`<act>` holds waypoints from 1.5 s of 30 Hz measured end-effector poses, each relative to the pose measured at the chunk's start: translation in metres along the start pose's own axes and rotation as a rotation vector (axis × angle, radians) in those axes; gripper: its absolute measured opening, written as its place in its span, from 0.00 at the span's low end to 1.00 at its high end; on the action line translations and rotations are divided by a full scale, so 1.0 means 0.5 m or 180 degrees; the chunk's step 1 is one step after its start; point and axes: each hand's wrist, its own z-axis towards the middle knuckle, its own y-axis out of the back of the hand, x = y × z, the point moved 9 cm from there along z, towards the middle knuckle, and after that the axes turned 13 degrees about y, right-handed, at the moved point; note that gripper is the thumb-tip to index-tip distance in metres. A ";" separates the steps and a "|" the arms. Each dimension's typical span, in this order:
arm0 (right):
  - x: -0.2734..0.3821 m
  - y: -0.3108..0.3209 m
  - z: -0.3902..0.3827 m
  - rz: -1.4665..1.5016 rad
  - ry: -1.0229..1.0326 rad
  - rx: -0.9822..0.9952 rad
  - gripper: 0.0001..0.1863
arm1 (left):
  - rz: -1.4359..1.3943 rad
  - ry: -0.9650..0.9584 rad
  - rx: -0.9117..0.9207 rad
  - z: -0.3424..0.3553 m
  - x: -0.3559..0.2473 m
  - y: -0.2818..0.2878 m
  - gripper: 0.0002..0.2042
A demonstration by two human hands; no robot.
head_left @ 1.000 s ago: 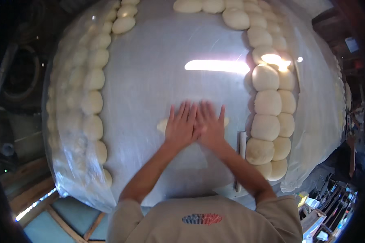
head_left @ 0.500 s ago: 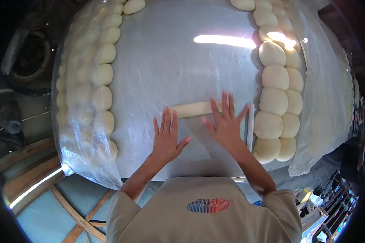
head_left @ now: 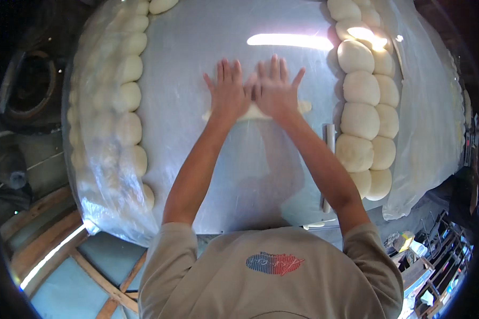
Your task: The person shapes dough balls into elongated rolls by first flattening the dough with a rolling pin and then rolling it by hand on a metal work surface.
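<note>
My left hand and my right hand lie flat, fingers spread and thumbs close together, on a long pale strip of dough whose two ends show beside them. The dough rests across the middle of a steel worktable. To the right of my right forearm lies a short pale rod, beside two rows of round dough balls.
More dough balls line the left side, partly under clear plastic. Another plastic sheet covers the far right. Shelving and clutter stand at lower right, wooden framing at lower left.
Both hands, apart half a second ago with the dough strip showing between them, have moved forward and come together over it, covering its middle. The strip sits farther up the view.
</note>
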 end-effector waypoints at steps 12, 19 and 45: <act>-0.072 0.010 -0.026 0.0140 -0.0043 0.0069 0.32 | 0.0326 0.0207 -0.0281 0.065 0.037 0.036 0.34; 0.017 0.107 -0.330 0.0425 -0.0057 0.0548 0.40 | -0.0533 0.0052 0.0741 -0.350 0.160 0.080 0.37; 0.108 0.472 -0.464 0.1347 -0.0923 -0.0759 0.12 | -0.1266 -0.1281 0.0848 -0.491 0.073 0.087 0.29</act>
